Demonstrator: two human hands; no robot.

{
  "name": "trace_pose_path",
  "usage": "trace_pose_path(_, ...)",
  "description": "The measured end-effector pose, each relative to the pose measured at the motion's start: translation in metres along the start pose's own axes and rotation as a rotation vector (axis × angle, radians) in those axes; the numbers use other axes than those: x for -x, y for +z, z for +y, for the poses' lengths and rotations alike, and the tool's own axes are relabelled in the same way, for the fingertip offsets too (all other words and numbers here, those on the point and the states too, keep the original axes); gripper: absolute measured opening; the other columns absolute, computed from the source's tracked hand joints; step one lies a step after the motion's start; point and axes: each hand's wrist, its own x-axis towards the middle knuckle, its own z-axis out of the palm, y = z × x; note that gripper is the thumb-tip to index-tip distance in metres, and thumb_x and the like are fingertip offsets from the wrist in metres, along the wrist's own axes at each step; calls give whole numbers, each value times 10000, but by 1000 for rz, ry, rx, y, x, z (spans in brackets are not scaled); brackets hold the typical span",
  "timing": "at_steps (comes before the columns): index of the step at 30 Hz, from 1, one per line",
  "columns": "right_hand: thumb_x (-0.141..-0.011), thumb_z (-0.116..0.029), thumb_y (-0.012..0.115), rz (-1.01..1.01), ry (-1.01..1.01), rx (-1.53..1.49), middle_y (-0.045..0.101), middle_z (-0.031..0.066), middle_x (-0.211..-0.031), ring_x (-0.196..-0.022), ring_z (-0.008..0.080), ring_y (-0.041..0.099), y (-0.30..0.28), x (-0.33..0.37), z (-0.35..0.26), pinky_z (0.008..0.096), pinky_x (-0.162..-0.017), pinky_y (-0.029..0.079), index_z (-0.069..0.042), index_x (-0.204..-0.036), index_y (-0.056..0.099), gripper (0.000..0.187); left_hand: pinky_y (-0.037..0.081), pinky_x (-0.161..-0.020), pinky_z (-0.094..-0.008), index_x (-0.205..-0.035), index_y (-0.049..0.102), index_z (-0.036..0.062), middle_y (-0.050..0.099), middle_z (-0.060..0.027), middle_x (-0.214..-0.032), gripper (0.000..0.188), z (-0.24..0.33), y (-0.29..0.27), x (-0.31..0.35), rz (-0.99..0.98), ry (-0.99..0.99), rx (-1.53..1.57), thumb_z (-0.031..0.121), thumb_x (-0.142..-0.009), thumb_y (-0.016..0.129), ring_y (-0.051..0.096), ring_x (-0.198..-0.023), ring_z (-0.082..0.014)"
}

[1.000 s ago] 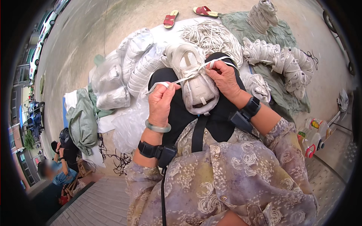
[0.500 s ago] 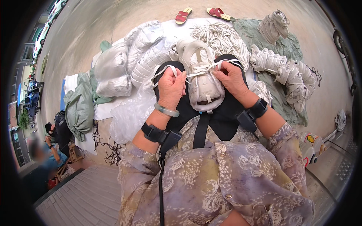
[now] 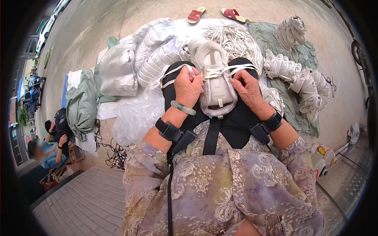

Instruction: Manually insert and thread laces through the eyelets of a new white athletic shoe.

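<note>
A pale off-white sneaker (image 3: 219,92) rests across my black-clad thighs, its heel opening toward me. White shoelace (image 3: 214,72) crosses its tongue. My left hand (image 3: 189,86) is closed on a lace at the shoe's left side, with a slack loop trailing over my left thigh. At the opposite side, my right hand (image 3: 247,90) pinches with thumb and fingers close to the shoe's edge, seemingly on the lace; the fingertips partly hide it. Another lace loop lies above that hand on the right thigh.
A heap of loose white laces (image 3: 236,41) lies beyond the shoe. Bundled pale shoes (image 3: 311,86) sit on green sheeting (image 3: 271,33) at right; plastic-wrapped bundles (image 3: 118,72) are at left. Red sandals (image 3: 195,15) stand at the far edge. Another person (image 3: 51,151) sits at far left.
My right hand has shifted down and outward from the lace crossing. My left hand remains on its lace, turned slightly inward. The person at left has moved their arms.
</note>
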Motion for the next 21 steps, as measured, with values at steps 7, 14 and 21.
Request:
trace_pose_path(7,-820,-103,623,2,-15,-13,517,42,-668,-612,126,487,1,0,-1,259,-590,424,-21,-806,521,132,391,-383,-205,-838,469,49,554,-22,-587,116,-12,0,-5,6,35,-125,43,-816,582,504,-437,-67)
trace_pose_path(14,-819,-93,623,12,11,-78,535,48,-682,-623,130,500,-5,2,-4,257,-599,432,-24,-824,545,105,400,-397,-220,-816,462,30,538,-18,-576,259,17,-1,-3,-31,-144,-270,123,-767,699,484,-437,-70)
trace_pose_path(21,-725,-68,639,39,-413,322,580,78,-743,-702,255,572,7,-4,-47,346,-622,439,-64,-796,605,79,445,-509,-305,-871,469,25,515,-51,-596,502,23,-12,29,-47,314,-660,303,-628,809,529,-525,-161)
